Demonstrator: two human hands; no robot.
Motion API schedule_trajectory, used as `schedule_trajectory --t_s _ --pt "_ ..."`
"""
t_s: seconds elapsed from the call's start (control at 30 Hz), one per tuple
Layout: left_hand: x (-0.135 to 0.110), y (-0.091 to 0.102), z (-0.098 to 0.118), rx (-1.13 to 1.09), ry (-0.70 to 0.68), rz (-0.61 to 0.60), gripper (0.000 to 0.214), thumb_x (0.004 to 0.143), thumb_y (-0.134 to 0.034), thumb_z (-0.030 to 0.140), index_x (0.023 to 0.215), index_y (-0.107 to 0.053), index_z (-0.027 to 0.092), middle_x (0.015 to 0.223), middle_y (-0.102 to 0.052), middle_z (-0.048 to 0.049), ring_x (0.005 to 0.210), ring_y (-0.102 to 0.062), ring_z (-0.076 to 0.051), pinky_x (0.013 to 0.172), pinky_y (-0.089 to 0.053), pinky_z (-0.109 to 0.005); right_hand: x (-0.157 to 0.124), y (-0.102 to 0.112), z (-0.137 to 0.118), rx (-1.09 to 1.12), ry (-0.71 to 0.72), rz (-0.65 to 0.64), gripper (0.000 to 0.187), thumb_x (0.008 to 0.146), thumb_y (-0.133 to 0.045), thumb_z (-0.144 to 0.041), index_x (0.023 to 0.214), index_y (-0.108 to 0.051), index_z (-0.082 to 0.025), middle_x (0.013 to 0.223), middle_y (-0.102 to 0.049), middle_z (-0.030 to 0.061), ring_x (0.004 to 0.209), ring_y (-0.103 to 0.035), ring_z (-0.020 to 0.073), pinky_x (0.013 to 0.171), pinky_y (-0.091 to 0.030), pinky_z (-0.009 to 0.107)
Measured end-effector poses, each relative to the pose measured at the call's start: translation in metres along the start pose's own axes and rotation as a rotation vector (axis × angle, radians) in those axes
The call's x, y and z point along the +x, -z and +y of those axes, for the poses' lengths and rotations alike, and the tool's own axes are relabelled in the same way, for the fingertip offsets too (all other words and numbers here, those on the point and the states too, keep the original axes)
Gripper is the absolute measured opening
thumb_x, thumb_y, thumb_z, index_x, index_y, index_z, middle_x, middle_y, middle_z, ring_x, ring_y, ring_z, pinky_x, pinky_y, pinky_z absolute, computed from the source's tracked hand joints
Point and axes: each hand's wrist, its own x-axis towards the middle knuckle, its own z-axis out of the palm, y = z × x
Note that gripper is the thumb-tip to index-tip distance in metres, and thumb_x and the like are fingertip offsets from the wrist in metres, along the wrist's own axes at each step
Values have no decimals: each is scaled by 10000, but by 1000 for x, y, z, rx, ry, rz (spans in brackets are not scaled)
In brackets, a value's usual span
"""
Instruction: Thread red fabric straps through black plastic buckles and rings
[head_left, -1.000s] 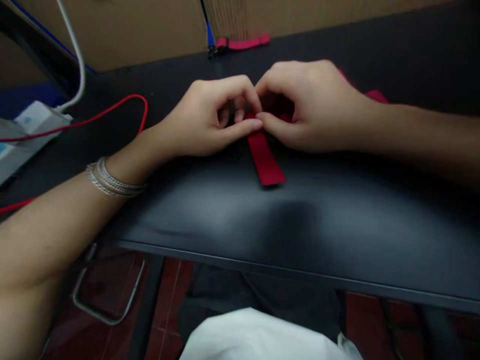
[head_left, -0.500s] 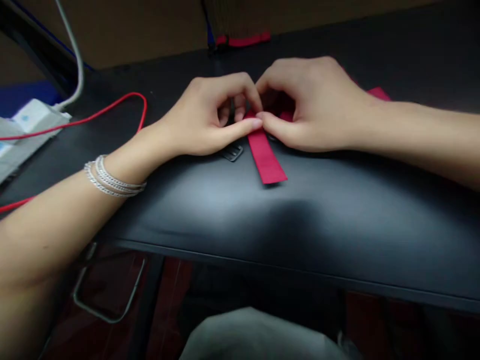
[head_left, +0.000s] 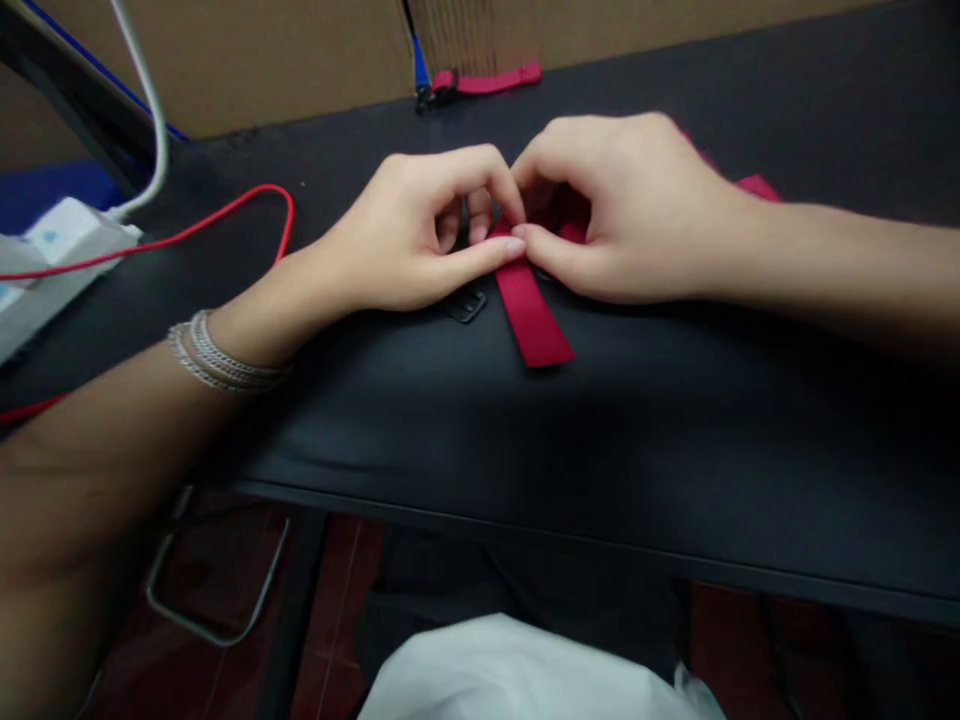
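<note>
A red webbing strap runs between my fingertips, its cut end pointing toward me over the black table. My left hand pinches it between thumb and index finger. My right hand meets it there, thumb and index finger also closed on the strap, the two thumb tips touching. Just under my left thumb lies a black slotted buckle, partly covered by the hand. More red strap shows behind my right wrist. The part of the strap inside my curled fingers is hidden.
At the table's back edge lies another red strap with a black buckle, beside a cardboard surface. On the left are a white power strip and a red cable. A metal frame stands below the table.
The light on the table and my arms has shifted, and the bright glare on the tabletop is gone. Both hands and the strap stay in the same place.
</note>
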Motion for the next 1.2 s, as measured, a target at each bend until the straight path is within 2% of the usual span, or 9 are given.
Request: schedule_trajectory --t_s 0.13,0.33,0.57,0.87,1.07,1.2 --pt "1 0 0 8 20 2 450 904 -630 538 1084 -699 132 782 -615 4 582 -451 -32 602 -410 -201 0 1 -2 -8 -34 -24 209 884 -578 -305 1043 -653 -192 1011 -667 55 888 -620 179 786 -470 339" --pt "0 0 0 -9 -41 0 480 935 -607 509 1093 -674 61 770 -557 32 594 -415 13 602 -337 -159 1 1 -4 -26 -51 -33 239 877 -575 -304 1067 -659 -186 1016 -671 63 916 -639 203 798 -491 361" --pt "0 0 0 -9 -2 -2 502 922 -614 569 1084 -685 99 769 -590 5 574 -428 -19 571 -368 -184 1 1 -2 13 -21 -16 180 877 -563 -311 1006 -637 -209 1054 -682 43 946 -643 184 838 -497 341" --pt "0 0 2 30 -7 -7 573 921 -568 597 1092 -665 59 793 -567 30 614 -411 24 623 -361 -170 2 1 -2 -4 -31 -20 206 872 -554 -310 1024 -642 -203 1069 -685 45 943 -638 185 833 -496 345" --pt "0 1 1 30 -23 -2 450 930 -607 482 1100 -680 72 782 -574 34 608 -427 20 607 -352 -160 0 3 -6 -34 -62 -52 262 883 -550 -298 1089 -656 -173 1089 -683 76 989 -652 228 869 -500 379" --pt "0 1 0 35 -20 -1 476 924 -585 506 1113 -674 79 797 -578 32 617 -434 23 626 -366 -174 0 3 -6 -28 -53 -50 271 891 -544 -295 1107 -653 -172 1114 -683 78 1011 -654 241 901 -503 392"
